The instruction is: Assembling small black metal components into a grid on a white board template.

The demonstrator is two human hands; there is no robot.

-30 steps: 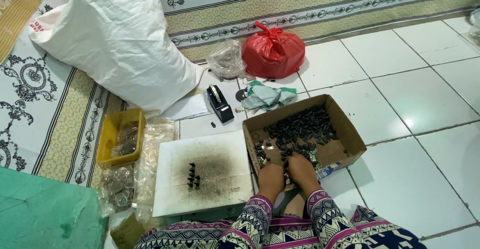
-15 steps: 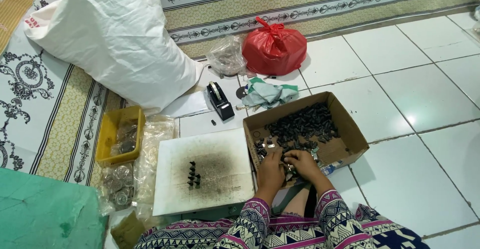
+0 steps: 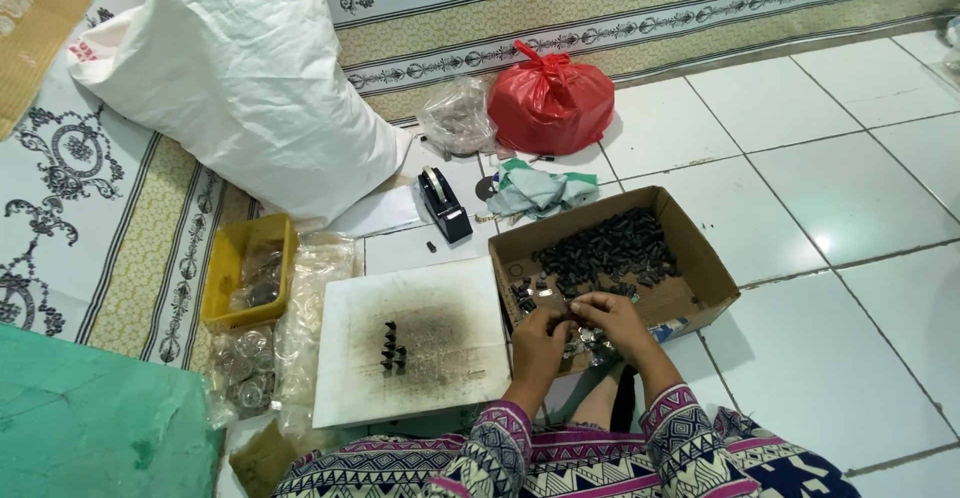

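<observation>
Head view: both hands, left (image 3: 540, 335) and right (image 3: 612, 320), had lifted off the box rim, fingertips pinched together on small black parts (image 3: 572, 310) over the cardboard box (image 3: 705, 268); assembly apparently under way.

Left of the fingers: white board (image 3: 420, 358), scorched dark at centre, with a small cluster of black pieces (image 3: 394, 346) on it. Further left: yellow tray (image 3: 245, 273) and clear bags (image 3: 300, 328). Beyond the fingers, on the tiles: black tape dispenser (image 3: 443, 205), crumpled green cloth (image 3: 540, 188), knotted red bag (image 3: 550, 101), clear plastic bag (image 3: 458, 116). Far upper left: large white sack (image 3: 235, 78) on patterned mat (image 3: 60, 188).
</observation>
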